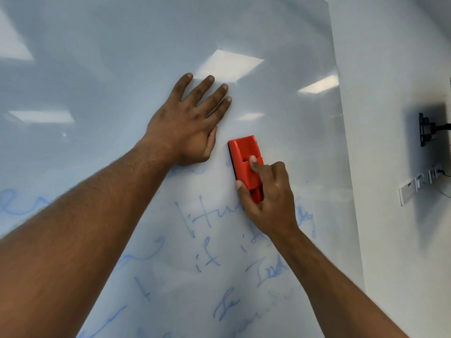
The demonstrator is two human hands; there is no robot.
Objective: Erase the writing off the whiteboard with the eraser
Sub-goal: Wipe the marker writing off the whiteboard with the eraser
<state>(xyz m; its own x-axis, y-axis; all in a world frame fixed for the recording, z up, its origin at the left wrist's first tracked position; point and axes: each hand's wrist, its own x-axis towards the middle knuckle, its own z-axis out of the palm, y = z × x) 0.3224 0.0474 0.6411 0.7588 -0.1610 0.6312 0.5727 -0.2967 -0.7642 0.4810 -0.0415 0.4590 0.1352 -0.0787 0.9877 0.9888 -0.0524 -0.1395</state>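
The right hand (267,196) grips a red eraser (246,162), thumb on its left edge and a finger curled over its raised back, holding it flat against the whiteboard (122,69). The left hand (188,125) lies spread with straight fingers, palm pressed to the board just left of the eraser and slightly higher. The eraser sits right of the board's middle, its black pad facing the surface. Blue writing (207,240) fills the lower part of the glossy board, in loose cursive lines that run under both forearms; a few pale smudges show just above it, beside the eraser. The upper part of the board is bare and mirrors rectangular ceiling lights (229,64). Right of the board's edge stands a white wall (390,69) carrying a dark bracket (425,129) with a cable, and lower down a row of pale sockets (419,184).
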